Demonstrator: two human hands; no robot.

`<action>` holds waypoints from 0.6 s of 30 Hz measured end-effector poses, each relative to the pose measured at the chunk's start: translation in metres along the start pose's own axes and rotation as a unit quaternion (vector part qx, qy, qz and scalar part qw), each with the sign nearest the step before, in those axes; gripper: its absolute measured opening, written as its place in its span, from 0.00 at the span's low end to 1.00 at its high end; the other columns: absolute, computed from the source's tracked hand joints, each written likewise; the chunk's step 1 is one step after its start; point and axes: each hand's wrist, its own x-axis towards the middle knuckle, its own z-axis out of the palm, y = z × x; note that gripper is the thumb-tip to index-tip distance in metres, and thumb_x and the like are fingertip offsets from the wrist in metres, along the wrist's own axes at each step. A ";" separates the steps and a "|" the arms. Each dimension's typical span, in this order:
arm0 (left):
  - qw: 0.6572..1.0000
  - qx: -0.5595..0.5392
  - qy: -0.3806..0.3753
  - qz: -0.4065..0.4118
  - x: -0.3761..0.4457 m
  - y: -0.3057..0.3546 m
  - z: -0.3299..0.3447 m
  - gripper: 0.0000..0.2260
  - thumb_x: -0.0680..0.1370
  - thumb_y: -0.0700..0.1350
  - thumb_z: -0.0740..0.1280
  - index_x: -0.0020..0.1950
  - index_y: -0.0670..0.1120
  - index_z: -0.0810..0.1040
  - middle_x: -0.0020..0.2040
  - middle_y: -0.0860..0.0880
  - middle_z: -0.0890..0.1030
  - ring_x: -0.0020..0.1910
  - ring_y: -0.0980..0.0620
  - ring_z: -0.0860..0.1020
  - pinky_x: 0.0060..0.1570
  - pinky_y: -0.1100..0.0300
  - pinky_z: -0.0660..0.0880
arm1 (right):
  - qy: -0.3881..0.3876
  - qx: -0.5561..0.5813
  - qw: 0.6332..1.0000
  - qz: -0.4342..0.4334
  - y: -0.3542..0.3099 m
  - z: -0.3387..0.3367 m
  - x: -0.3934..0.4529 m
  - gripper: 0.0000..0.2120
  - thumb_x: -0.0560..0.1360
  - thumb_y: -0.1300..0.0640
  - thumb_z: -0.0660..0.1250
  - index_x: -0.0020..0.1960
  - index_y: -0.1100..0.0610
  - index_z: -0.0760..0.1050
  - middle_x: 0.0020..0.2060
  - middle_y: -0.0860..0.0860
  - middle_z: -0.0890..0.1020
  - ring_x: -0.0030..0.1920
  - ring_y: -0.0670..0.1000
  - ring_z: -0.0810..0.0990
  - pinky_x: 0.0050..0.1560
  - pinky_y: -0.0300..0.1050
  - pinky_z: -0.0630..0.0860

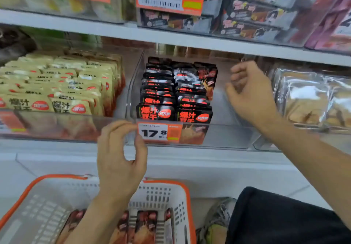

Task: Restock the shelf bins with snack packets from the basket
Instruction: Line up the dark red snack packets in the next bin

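In the head view, a clear bin [190, 141] on the middle shelf holds two rows of black snack packets [176, 91], with a free strip along its right side and a price tag [153, 132] on its front. The left hand [121, 160] hovers just before that tag, fingers curled loosely and holding nothing; the right hand [250, 95] hangs over the bin's right part, fingers loosely bent, also unladen. Below the bin, a white basket [167, 192] with an orange rim holds more packets [146, 222].
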 end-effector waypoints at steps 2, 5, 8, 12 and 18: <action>0.992 -0.021 -0.096 -0.079 -0.029 -0.011 -0.003 0.06 0.77 0.35 0.65 0.52 0.43 0.77 0.45 0.52 0.77 0.45 0.63 0.72 0.48 0.70 0.68 | -0.020 0.065 0.995 -0.068 -0.032 -0.008 -0.056 0.09 0.75 0.64 0.68 0.52 0.54 0.72 0.42 0.50 0.78 0.37 0.43 0.75 0.40 0.30 0.70; 0.903 0.074 -0.372 -0.203 -0.099 -0.057 -0.008 0.07 0.81 0.44 0.65 0.59 0.48 0.75 0.50 0.52 0.79 0.48 0.55 0.78 0.45 0.58 0.75 | -0.212 0.069 0.969 -0.109 -0.048 0.031 -0.146 0.09 0.76 0.62 0.68 0.53 0.54 0.72 0.42 0.45 0.76 0.37 0.43 0.75 0.39 0.31 0.69; 0.721 0.210 -0.605 -0.266 -0.178 -0.112 -0.037 0.15 0.80 0.52 0.63 0.63 0.47 0.75 0.59 0.47 0.79 0.54 0.46 0.78 0.52 0.49 0.78 | -0.487 -0.004 0.873 0.003 -0.032 0.112 -0.232 0.11 0.78 0.58 0.65 0.60 0.54 0.71 0.49 0.50 0.78 0.42 0.49 0.76 0.43 0.48 0.73; 0.573 0.239 -0.700 -0.353 -0.250 -0.146 -0.090 0.30 0.75 0.59 0.67 0.73 0.50 0.66 0.68 0.45 0.73 0.66 0.39 0.72 0.61 0.44 0.74 | -0.712 -0.100 0.683 0.128 -0.015 0.203 -0.315 0.22 0.79 0.57 0.68 0.68 0.64 0.68 0.49 0.59 0.77 0.46 0.57 0.75 0.37 0.48 0.70; 0.536 0.233 -0.733 -0.348 -0.277 -0.152 -0.116 0.31 0.79 0.55 0.67 0.79 0.52 0.60 0.79 0.49 0.58 0.80 0.42 0.47 0.73 0.38 0.59 | -0.752 -0.096 0.610 0.231 -0.012 0.256 -0.397 0.16 0.76 0.48 0.72 0.59 0.54 0.75 0.54 0.54 0.79 0.45 0.53 0.76 0.41 0.47 0.70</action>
